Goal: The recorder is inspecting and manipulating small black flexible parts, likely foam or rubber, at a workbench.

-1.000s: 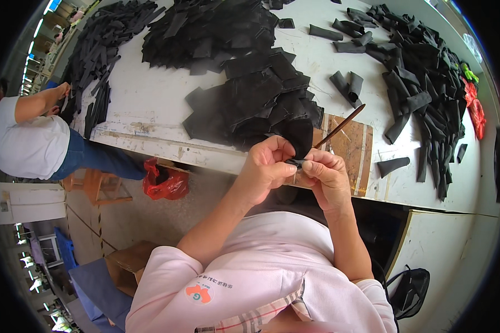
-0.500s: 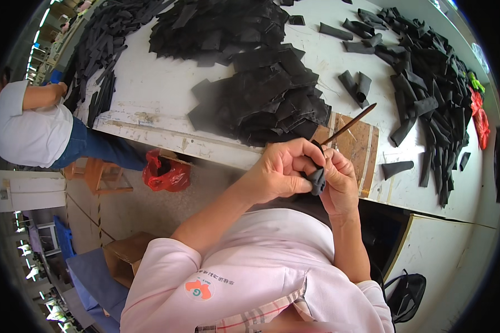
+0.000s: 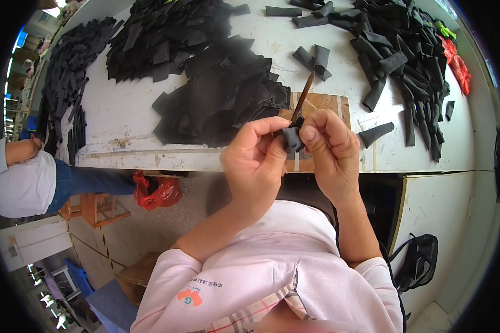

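Between my two hands is a small black fabric piece, bunched up at the table's near edge. My left hand pinches it from the left with thumb and fingers. From the right, my right hand grips it between thumb and curled forefinger. A thin brown pointed stick rises out of the fabric, tip pointing away from me; its lower end is hidden. Just beyond my hands a brown board lies on the white table. A heap of flat black fabric pieces spreads left of the board.
Rolled black fabric tubes pile up at the right, with one loose tube near my right hand. More dark strips lie far left. A co-worker stands left, near a red plastic bag. A black bag sits lower right.
My view has shifted, so the table sits lower left. Both hands have turned the fabric and stick, which now stands steeper. My right hand has moved to the fabric's upper right.
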Motion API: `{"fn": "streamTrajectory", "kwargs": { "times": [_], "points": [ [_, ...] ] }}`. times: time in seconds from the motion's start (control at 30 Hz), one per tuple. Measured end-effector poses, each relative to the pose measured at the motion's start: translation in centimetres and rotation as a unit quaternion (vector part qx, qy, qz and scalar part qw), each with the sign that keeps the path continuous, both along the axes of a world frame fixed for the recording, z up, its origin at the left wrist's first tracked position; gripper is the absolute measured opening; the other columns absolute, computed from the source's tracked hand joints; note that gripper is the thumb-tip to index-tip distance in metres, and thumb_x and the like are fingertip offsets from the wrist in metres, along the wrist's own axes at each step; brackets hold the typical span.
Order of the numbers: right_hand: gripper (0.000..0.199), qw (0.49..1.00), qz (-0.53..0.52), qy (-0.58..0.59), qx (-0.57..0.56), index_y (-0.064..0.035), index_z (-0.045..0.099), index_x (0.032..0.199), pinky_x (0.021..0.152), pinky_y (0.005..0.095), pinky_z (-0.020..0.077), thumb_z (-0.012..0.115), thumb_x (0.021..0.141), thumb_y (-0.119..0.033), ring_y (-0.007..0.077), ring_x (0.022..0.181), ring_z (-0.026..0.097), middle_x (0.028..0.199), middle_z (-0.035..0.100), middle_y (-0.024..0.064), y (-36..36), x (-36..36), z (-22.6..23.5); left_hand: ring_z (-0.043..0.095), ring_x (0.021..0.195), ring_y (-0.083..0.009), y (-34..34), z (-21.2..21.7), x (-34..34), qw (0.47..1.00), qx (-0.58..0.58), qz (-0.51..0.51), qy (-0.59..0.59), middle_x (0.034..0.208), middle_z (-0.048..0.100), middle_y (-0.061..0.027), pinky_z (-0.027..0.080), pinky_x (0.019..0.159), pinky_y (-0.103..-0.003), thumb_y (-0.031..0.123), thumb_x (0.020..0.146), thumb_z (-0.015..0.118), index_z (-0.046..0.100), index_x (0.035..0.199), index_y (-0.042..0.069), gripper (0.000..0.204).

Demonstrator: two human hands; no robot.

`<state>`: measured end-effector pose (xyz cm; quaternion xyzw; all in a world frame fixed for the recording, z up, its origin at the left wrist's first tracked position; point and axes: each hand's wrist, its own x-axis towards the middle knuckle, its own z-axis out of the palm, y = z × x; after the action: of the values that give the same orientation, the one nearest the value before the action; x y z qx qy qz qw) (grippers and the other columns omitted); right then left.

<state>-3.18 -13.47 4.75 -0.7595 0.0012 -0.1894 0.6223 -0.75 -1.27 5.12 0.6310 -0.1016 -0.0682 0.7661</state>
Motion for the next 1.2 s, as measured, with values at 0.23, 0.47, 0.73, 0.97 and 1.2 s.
{"fn": "streamTrajectory", "kwargs": {
  "times": [0.23,0.47,0.73,0.97,1.2],
  "points": [
    [0.026,0.995,0.054,-0.001,0.081,0.0012,0.050,0.070,0.047,0.0204,0.0306,0.054,0.087,-0.018,0.0042,0.054,0.035,0.055,0.042,-0.0033,-2.0,2.3,4.6,0.053,0.062,-0.0052,0.9,2.9,4.9,0.809,-0.408,-0.331,0.264,0.089,0.059,-0.0112,0.032,0.037,-0.015,-0.009,0.077,0.053,0.047,0.108,-0.002,0.033],
    [0.031,0.967,0.141,0.111,0.183,-0.0025,0.053,0.068,0.045,0.0187,0.0291,0.057,0.085,-0.028,0.0040,0.051,0.036,0.057,0.042,-0.0041,-3.7,5.2,4.9,0.039,0.038,-0.0015,-1.1,3.0,8.0,0.570,-0.571,-0.514,0.291,0.107,0.053,-0.0245,0.031,0.030,-0.014,0.006,0.090,0.034,0.031,0.125,-0.006,0.037],
    [0.029,0.906,0.144,0.226,0.329,-0.0070,0.051,0.067,0.051,0.0183,0.0316,0.056,0.085,-0.030,0.0049,0.057,0.037,0.061,0.041,-0.0035,-4.0,4.6,-3.7,0.034,0.036,-0.0004,-0.5,-6.2,8.1,0.684,-0.476,-0.328,0.446,0.088,0.059,-0.0141,0.027,0.030,-0.014,0.003,0.087,0.041,0.045,0.115,-0.003,0.029],
    [0.034,0.985,0.044,0.141,0.086,-0.0024,0.055,0.077,0.055,0.0218,0.0346,0.051,0.087,-0.035,0.0082,0.060,0.042,0.063,0.045,-0.0011,-5.0,4.0,-2.8,0.051,0.068,-0.0077,-1.2,-1.9,7.8,0.971,0.018,-0.126,-0.201,0.095,0.058,-0.0104,0.041,0.062,-0.019,0.003,0.081,0.057,0.054,0.104,-0.002,0.024],
    [0.033,0.909,0.015,-0.089,-0.407,-0.0018,0.055,0.076,0.053,0.0323,0.0413,0.066,0.072,-0.032,0.0234,0.064,0.053,0.069,0.051,0.0078,-3.5,3.7,2.6,0.057,0.080,-0.0117,-1.6,-1.1,5.8,0.956,-0.259,-0.028,-0.138,0.088,0.062,-0.0068,0.044,0.076,-0.025,0.002,0.080,0.059,0.059,0.095,-0.001,0.015]
  ]
}}
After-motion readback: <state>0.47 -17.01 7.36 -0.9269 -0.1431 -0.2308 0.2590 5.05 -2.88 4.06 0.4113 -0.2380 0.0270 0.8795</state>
